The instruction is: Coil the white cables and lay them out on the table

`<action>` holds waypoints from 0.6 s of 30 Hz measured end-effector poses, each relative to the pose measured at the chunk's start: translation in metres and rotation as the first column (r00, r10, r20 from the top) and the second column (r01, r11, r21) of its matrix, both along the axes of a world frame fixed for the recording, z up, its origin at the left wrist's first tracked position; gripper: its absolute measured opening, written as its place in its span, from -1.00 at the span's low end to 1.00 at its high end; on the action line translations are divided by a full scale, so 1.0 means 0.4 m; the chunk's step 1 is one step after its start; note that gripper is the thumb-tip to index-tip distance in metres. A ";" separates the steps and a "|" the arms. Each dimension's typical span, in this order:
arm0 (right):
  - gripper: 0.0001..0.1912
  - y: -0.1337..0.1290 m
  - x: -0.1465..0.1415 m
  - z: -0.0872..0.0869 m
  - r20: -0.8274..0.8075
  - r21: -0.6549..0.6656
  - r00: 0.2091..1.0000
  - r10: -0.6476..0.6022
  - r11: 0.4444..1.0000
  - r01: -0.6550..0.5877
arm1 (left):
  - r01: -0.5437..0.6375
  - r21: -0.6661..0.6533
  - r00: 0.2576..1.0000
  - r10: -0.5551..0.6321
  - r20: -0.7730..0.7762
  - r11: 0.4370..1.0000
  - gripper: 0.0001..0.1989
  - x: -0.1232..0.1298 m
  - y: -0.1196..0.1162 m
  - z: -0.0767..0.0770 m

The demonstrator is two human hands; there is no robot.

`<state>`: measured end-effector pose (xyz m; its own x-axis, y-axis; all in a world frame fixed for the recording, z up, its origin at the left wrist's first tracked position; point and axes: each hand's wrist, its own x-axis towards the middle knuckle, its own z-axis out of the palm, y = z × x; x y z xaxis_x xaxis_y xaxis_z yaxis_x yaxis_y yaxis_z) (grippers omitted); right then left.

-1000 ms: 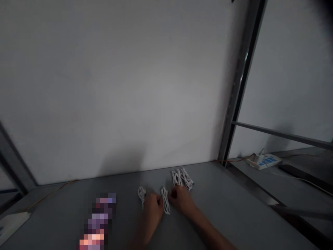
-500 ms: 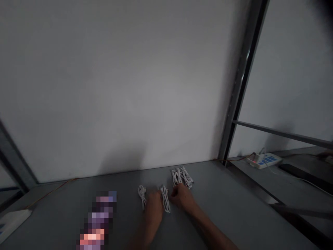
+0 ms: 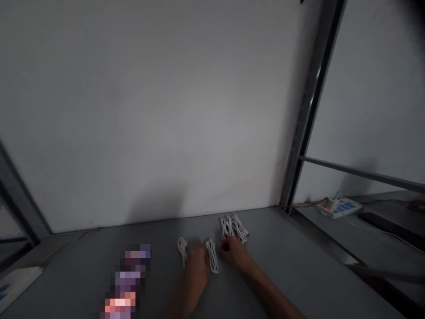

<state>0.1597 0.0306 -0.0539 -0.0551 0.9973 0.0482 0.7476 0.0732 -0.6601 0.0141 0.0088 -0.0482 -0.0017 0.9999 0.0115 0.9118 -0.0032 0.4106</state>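
On the grey tabletop (image 3: 159, 283) lie several coiled white cables. One bundle (image 3: 182, 250) is at the left, another (image 3: 212, 256) lies in the middle, and a group of bundles (image 3: 233, 227) sits farther back to the right. My left hand (image 3: 198, 262) is between the left and middle bundles, blurred, its fingers too smeared to read. My right hand (image 3: 234, 252) is right of the middle bundle, at the near end of the back group. Its fingers are curled together, and what they hold, if anything, is hidden.
A pixelated object (image 3: 125, 283) lies left of my hands. White power strips are at the far left (image 3: 20, 283) and on the right surface (image 3: 341, 207), near a dark flat object (image 3: 388, 223). Metal posts (image 3: 305, 119) stand before a pale wall (image 3: 172, 110).
The whole view has shifted slightly. Both hands stay at nearly the same places beside the cables, and the bundles have not visibly moved on the table.
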 end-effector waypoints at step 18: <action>-0.89 0.014 0.017 -0.011 -0.059 0.095 0.985 0.163 0.983 -0.157 | 0.051 0.013 0.990 -0.052 0.128 0.999 -0.82 -0.015 0.021 -0.016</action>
<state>0.1664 0.0362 -0.0585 -0.2073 0.9673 0.1460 0.6763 0.2495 -0.6931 0.0080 0.0172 -0.0546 0.0478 0.9986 0.0245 0.8501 -0.0535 0.5239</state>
